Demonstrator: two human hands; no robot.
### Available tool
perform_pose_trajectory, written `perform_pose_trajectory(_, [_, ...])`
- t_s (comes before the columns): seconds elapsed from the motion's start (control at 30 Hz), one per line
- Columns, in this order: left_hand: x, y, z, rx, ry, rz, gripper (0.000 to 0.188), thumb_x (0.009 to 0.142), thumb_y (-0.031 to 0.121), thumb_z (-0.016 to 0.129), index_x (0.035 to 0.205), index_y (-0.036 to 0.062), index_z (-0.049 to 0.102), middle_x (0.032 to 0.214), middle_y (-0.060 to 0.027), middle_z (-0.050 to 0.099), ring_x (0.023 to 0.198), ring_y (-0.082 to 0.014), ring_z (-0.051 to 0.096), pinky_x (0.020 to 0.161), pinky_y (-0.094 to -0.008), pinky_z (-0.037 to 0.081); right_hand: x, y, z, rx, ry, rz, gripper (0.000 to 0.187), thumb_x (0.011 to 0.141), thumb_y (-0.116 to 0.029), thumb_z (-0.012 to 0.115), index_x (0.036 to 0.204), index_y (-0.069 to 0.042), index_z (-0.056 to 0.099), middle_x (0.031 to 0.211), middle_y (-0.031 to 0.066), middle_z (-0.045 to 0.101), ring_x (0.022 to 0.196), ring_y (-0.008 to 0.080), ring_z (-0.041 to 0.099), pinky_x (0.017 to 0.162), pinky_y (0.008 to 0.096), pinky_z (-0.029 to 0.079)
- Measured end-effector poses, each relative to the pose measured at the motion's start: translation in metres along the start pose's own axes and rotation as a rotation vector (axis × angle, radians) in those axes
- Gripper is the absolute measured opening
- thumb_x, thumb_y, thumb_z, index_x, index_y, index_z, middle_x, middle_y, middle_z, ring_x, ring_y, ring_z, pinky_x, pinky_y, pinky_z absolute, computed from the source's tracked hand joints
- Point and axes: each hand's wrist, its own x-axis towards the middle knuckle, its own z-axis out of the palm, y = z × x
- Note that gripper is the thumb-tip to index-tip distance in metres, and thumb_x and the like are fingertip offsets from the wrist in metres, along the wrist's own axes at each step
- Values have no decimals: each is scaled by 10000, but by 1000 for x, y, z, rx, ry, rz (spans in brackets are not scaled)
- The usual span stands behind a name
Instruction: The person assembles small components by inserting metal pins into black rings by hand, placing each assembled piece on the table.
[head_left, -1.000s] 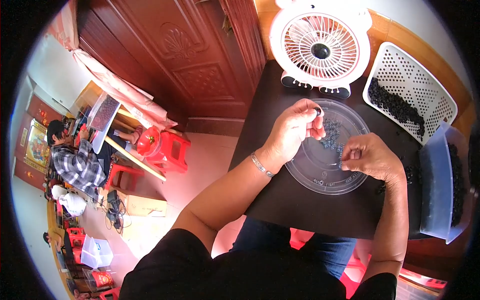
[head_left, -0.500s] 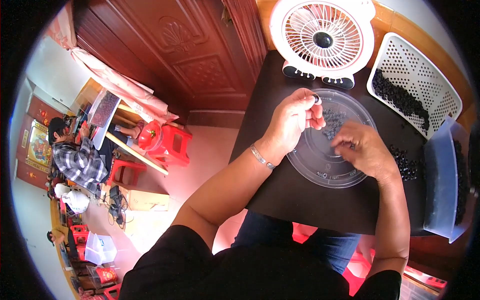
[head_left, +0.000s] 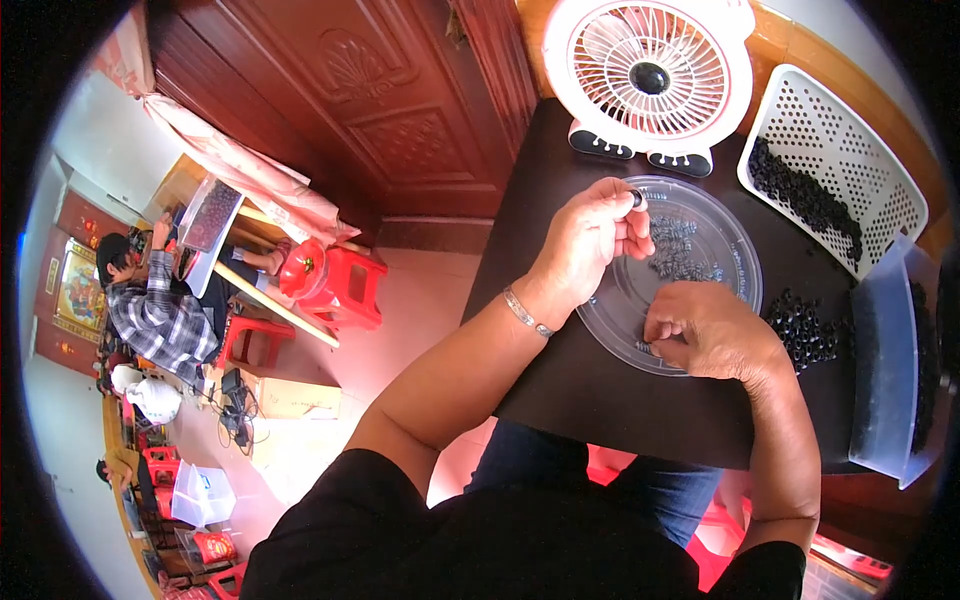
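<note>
Between the thumb and forefinger of my left hand (head_left: pixel 592 232) is a small round black piece (head_left: pixel 637 199) with a shiny rim. That hand is above the left side of a round clear plastic lid (head_left: pixel 668 357) lying on the dark table. Small grey spring-like pieces (head_left: pixel 680 245) are scattered on the lid. My right hand (head_left: pixel 715 330) is low over the lid's near side, back upward, fingers curled together near the surface. Anything in its fingertips is too small or hidden to make out. Beside it, on the table, are loose small black pieces (head_left: pixel 803 330).
A white fan (head_left: pixel 650 78) stands behind the lid. At the right are a white perforated basket (head_left: pixel 868 130) and a translucent bin (head_left: pixel 882 370), both with black pieces. Off to the left, a person (head_left: pixel 160 310) sits at another table near a red stool (head_left: pixel 350 285).
My right hand has moved toward me, from the grey pieces to the lid's near side, uncovering more of them. My left hand keeps the black piece in about the same place.
</note>
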Motion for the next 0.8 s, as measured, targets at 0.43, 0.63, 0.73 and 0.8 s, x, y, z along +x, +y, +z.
perform_pose_trajectory(0.43, [-15,-19,24,67,-150,-154,196,914,187,505,1013,28,562,878,-55,606,755,-167,607,700,-290,481,-2,27,-22,480,624,61,88,792,-30,684,863,-8,635,792,25,610,719,104,560,682,266,461])
perform_pose_trajectory(0.63, [-14,-18,26,114,-140,-184,188,922,169,487,1032,31,551,882,-51,603,767,-151,607,699,-271,479,0,24,-19,453,634,-3,123,777,-16,691,888,-4,640,821,40,601,735,116,561,681,267,459])
perform_pose_trajectory(0.73, [-14,-18,26,153,-140,-183,190,925,171,483,1033,29,547,875,-51,603,763,-149,605,698,-270,478,0,22,-21,406,627,-10,122,773,-11,687,885,1,639,807,50,600,729,133,573,675,283,468])
perform_pose_trajectory(0.8, [-13,-19,24,190,-137,-186,191,927,172,481,1031,26,546,871,-51,603,763,-147,604,699,-270,477,0,22,-20,366,641,-31,121,764,-5,685,876,1,640,804,62,600,726,150,585,671,291,473])
